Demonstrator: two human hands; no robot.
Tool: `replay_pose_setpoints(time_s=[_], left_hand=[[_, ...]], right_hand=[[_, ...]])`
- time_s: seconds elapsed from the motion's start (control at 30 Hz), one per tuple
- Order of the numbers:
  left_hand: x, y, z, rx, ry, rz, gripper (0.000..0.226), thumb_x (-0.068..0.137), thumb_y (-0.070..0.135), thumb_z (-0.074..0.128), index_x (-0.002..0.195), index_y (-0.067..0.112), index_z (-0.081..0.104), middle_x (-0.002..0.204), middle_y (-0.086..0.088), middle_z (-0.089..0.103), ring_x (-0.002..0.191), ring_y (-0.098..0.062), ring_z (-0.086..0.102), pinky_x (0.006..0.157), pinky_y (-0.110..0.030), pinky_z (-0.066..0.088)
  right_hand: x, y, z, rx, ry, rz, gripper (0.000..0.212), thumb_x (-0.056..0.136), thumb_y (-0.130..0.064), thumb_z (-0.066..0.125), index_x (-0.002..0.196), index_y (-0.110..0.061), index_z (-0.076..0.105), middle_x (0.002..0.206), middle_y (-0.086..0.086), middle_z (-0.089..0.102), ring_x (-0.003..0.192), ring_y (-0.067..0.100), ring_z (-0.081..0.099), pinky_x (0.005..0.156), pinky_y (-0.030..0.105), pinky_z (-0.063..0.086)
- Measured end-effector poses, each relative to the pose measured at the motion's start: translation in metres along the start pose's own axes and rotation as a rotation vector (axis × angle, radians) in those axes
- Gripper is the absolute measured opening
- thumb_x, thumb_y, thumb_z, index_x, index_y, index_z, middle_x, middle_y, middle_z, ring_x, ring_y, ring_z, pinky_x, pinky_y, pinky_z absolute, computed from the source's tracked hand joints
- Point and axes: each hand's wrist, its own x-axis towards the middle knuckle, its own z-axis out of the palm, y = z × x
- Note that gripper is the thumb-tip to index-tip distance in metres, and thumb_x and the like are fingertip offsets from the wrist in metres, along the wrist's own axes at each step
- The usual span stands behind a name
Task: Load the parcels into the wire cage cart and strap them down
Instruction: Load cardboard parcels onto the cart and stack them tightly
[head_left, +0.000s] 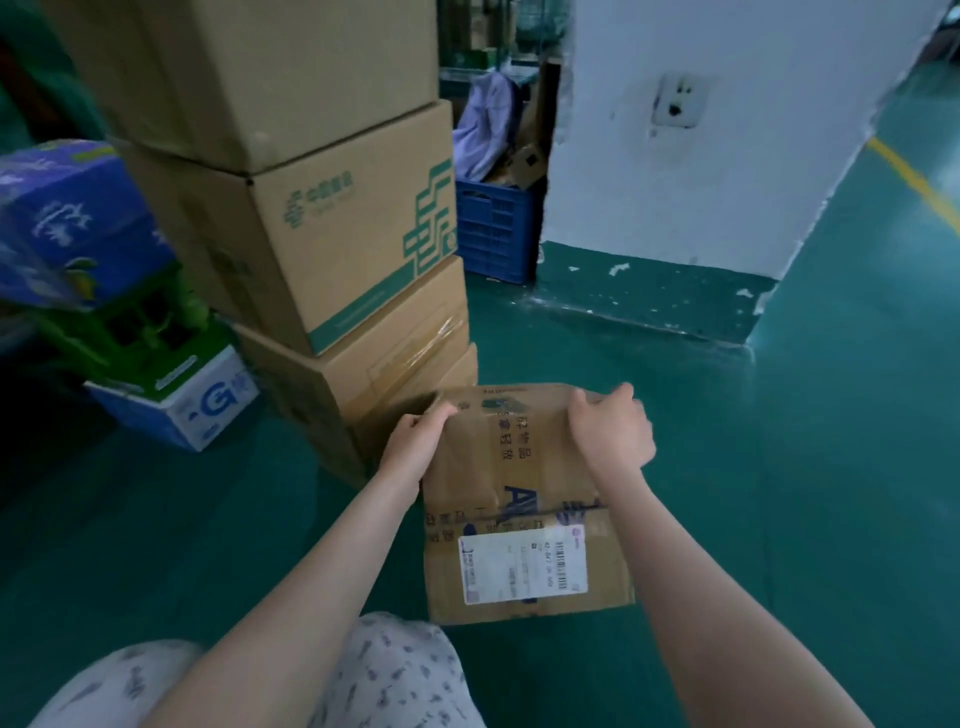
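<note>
The fingers (439, 413) of the left hand (415, 441) curl over the far left corner of the parcel (524, 483), and the right hand (613, 434) clasps the far edge, fingers hooked over it and thumb on top. Both hands grip the box. It stretches from the fingertips back toward the person's patterned trousers (395, 670). It is a flat brown carton of soft, creased cardboard with dark printed characters, blue lettering and a taped middle seam. A white shipping label (522, 569) with a barcode sits on the half nearest the body. Whether it rests on the floor (779, 467) or hangs just above it cannot be told.

Just beyond the left fingers rises a stack of cardboard boxes (332, 249) – one printed in green, the lower ones taped. Further left are glossy blue and green cartons (67, 223). Well past the fingertips stands a blue plastic crate (493, 234) beside a white pillar (701, 156) with a chipped green base and a wall socket (678, 101). The floor is smooth green paint – a yellow line (914, 182) crosses it far right
</note>
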Motion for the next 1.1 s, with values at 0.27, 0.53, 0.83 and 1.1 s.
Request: replay_pose_setpoints(time_s=[0.27, 0.53, 0.83, 1.1], left_hand=[[-0.019, -0.002, -0.043, -0.121, 0.1, -0.079, 0.05, 0.085, 0.059, 0.047, 0.116, 0.018, 0.05, 0.098, -0.005, 0.057, 0.091, -0.023, 0.055, 0.078, -0.034, 0.046], [-0.059, -0.031, -0.131, -0.023, 0.341, -0.129, 0.073, 0.077, 0.072, 0.033, 0.122, 0.02, 0.056, 0.123, -0.01, 0.056, 0.108, -0.027, 0.054, 0.1, -0.044, 0.042], [-0.07, -0.045, -0.233, 0.156, 0.604, -0.205, 0.063, 0.083, 0.06, 0.038, 0.122, 0.014, 0.055, 0.124, -0.008, 0.056, 0.108, -0.028, 0.054, 0.081, -0.032, 0.041], [-0.094, -0.06, -0.321, 0.167, 0.816, -0.254, 0.057, 0.079, 0.057, 0.042, 0.117, 0.017, 0.057, 0.117, -0.008, 0.059, 0.104, -0.03, 0.055, 0.077, -0.032, 0.041]], right_hand=[[-0.026, -0.049, -0.002, -0.282, -0.126, -0.221, 0.053, 0.094, -0.046, 0.033, 0.124, -0.006, 0.051, 0.126, 0.019, 0.048, 0.115, 0.034, 0.046, 0.088, 0.039, 0.039], [-0.088, -0.09, 0.036, -0.375, -0.379, -0.423, 0.056, 0.096, -0.046, 0.029, 0.127, -0.004, 0.051, 0.123, 0.02, 0.053, 0.105, 0.031, 0.054, 0.071, 0.031, 0.036], [-0.157, -0.143, 0.081, -0.342, -0.539, -0.568, 0.056, 0.096, -0.048, 0.031, 0.122, -0.005, 0.057, 0.118, 0.014, 0.06, 0.108, 0.03, 0.057, 0.077, 0.032, 0.042], [-0.226, -0.188, 0.127, -0.241, -0.709, -0.645, 0.051, 0.097, -0.046, 0.033, 0.12, -0.007, 0.056, 0.114, 0.012, 0.061, 0.102, 0.029, 0.058, 0.076, 0.031, 0.042]])
